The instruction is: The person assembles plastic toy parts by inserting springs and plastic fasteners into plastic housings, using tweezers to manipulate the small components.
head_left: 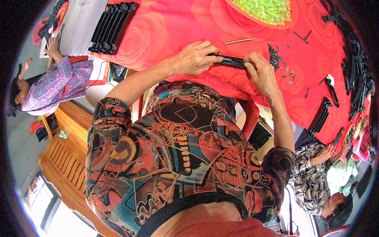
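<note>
Between my two hands lies a long black plastic strip-like part point(231, 61), held level just above the near edge of the red tablecloth. Its left end is gripped in the closed fingers of my left hand point(194, 58). My right hand point(260, 71) pinches the other end between thumb and fingers. Beyond the part, a thin brass-coloured rod point(240, 41) rests on the cloth. Close to my right hand is a pile of tiny black pieces point(275, 56), some scattered around it.
A neat row of black strips point(114, 28) lies at the far left. A red bowl point(294, 17) holds small yellow-green pieces. Black parts point(357, 79) heap along the right, near another stack point(320, 115). Other people sit left point(59, 87) and right point(310, 173). A wooden bench point(65, 162) stands behind.
</note>
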`<state>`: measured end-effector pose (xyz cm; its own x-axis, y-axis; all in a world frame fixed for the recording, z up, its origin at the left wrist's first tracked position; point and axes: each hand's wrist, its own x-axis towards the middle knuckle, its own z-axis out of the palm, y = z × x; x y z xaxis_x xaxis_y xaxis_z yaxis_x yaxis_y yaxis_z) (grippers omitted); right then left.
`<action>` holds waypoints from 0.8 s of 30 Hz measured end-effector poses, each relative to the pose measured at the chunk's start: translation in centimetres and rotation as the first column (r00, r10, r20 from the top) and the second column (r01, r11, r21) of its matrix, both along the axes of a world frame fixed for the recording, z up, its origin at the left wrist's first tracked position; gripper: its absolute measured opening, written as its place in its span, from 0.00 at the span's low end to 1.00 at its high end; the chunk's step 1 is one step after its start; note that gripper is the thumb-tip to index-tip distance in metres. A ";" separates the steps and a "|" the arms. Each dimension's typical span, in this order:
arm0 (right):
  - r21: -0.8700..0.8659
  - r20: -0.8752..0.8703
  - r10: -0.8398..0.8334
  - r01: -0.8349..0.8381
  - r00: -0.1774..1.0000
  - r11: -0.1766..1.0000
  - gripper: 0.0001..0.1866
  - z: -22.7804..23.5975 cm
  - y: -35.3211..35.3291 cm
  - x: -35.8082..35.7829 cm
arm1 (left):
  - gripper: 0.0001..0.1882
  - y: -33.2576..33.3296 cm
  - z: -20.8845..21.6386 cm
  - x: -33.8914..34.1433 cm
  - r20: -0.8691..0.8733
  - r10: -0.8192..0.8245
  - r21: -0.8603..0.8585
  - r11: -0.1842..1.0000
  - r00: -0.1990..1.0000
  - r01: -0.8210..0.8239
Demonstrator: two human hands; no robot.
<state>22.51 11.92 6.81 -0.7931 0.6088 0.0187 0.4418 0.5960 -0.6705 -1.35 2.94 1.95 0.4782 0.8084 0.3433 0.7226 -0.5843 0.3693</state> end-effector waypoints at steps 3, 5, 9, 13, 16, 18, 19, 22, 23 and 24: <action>-0.062 -0.018 -0.062 0.061 0.998 0.996 0.04 -0.3 0.0 0.2 | 0.18 0.2 0.0 -0.1 -0.004 -0.018 0.007 1.000 1.000 0.018; -0.012 -0.035 -0.022 0.021 0.999 1.000 0.04 -0.3 -0.2 0.2 | 0.19 0.1 0.0 -0.1 -0.002 -0.019 0.007 1.000 1.000 0.019; -0.019 -0.027 -0.055 0.055 0.998 0.998 0.04 -0.5 -0.3 0.0 | 0.19 0.2 0.0 -0.1 0.017 -0.020 -0.014 1.000 1.000 0.020; -0.030 -0.067 -0.112 0.110 0.991 0.993 0.03 -1.1 -0.7 0.2 | 0.23 0.3 0.1 -0.1 -0.003 -0.032 0.016 0.999 0.999 0.032; -0.034 -0.077 -0.122 0.120 0.990 0.992 0.03 -1.3 -0.7 0.3 | 0.24 0.3 0.1 -0.1 0.004 -0.041 0.012 0.999 0.999 0.041; -0.038 -0.081 -0.120 0.117 0.989 0.992 0.04 -1.5 -0.7 0.3 | 0.25 0.3 0.1 -0.2 0.020 -0.049 0.005 0.999 0.999 0.049; -0.043 -0.080 -0.127 0.124 0.989 0.991 0.04 -1.6 -0.6 0.3 | 0.25 0.3 0.0 -0.2 0.021 -0.049 0.005 0.999 0.999 0.049; -0.038 -0.112 -0.135 0.132 0.985 0.991 0.04 -2.3 -0.5 0.3 | 0.25 0.3 -0.1 -0.3 0.013 -0.060 0.021 0.998 0.998 0.060; -0.027 -0.145 -0.136 0.133 0.980 0.991 0.04 -2.4 -0.6 0.4 | 0.25 0.3 0.0 -0.2 -0.001 -0.064 0.016 0.998 0.998 0.064; -0.028 -0.143 -0.136 0.134 0.980 0.991 0.04 -2.4 -0.6 0.4 | 0.25 0.4 0.2 -0.2 -0.014 -0.069 0.010 0.998 0.998 0.069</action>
